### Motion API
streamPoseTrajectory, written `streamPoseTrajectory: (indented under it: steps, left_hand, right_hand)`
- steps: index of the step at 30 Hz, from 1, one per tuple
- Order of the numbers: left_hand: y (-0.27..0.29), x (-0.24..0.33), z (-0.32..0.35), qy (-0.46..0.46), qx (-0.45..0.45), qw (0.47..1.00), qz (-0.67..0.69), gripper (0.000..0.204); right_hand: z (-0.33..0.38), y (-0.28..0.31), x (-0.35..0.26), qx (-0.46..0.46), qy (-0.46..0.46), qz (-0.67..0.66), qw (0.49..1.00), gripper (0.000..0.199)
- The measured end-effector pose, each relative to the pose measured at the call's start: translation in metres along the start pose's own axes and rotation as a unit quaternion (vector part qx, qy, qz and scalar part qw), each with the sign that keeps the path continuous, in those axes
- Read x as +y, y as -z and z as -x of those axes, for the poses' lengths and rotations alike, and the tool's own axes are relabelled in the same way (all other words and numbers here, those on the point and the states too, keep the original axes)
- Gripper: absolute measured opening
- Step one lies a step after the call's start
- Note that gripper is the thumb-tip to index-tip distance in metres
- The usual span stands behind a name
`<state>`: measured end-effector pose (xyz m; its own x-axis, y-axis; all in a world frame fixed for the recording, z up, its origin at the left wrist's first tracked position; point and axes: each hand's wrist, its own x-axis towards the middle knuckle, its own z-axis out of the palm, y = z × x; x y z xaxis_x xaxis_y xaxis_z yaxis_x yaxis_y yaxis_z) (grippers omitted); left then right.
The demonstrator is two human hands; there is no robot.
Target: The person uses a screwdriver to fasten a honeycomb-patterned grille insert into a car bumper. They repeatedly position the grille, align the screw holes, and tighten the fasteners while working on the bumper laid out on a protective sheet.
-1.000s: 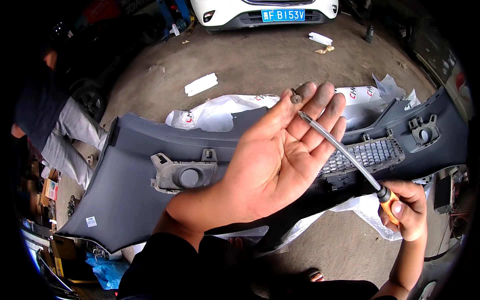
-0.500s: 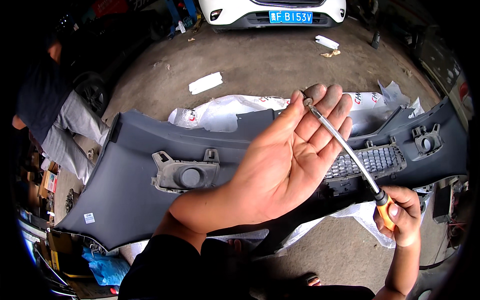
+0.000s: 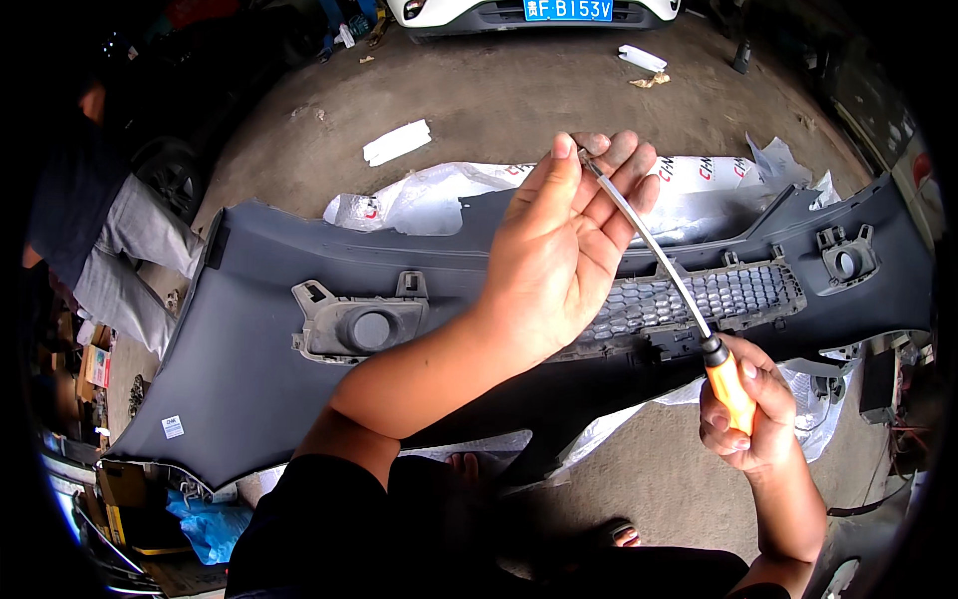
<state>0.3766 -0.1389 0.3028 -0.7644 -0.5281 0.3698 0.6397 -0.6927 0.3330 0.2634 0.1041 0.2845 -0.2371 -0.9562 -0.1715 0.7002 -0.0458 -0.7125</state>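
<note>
Head cam: L grip [image 3: 551, 250] pinching small fastener [image 3: 585, 156], R grip [image 3: 766, 411] wrapped round screwdriver [image 3: 729, 384], tip by fastener. Mesh grille [image 3: 743, 292] sits in bumper [image 3: 239, 389]; held fastener not in, rest unclear.

Your left forearm [image 3: 429, 374] slants up and rightward to your left grip [image 3: 554, 240], its palm turned partly up and to the right. The thumb stands straight, pinched toward the index finger; the other fingers curl loosely, their tips smudged dark. Lower, well apart, your right forearm [image 3: 793, 514] rises to your right grip [image 3: 763, 409], fingers curled tight.
</note>
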Motion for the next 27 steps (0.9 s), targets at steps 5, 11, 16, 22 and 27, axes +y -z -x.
streamPoseTrajectory:
  steps: [5,11,16,22,27]
  left_hand:
    - [0.003,-0.016,-0.012,-0.002,0.038,0.999,0.022,0.027]
    - [0.01,-0.042,-0.024,-0.031,0.037,0.998,-0.029,0.028]
    - [0.079,-0.01,-0.017,-0.02,0.083,0.991,-0.106,0.028]
    - [0.2,-0.045,0.015,0.142,0.359,0.916,-0.11,0.027]
    - [0.316,-0.052,0.068,0.267,0.493,0.823,-0.094,0.029]
  right_hand:
    - [-0.008,0.012,0.004,-0.034,-0.084,-0.136,0.987,0.043]
    - [-0.002,0.01,0.0,0.049,0.052,0.086,0.994,0.036]
    - [-0.05,-0.003,0.059,0.145,0.246,0.507,0.813,0.035]
    - [-0.088,0.031,0.151,0.196,-0.05,0.226,0.953,0.028]
    - [-0.122,0.025,0.219,0.264,-0.18,0.215,0.923,0.023]
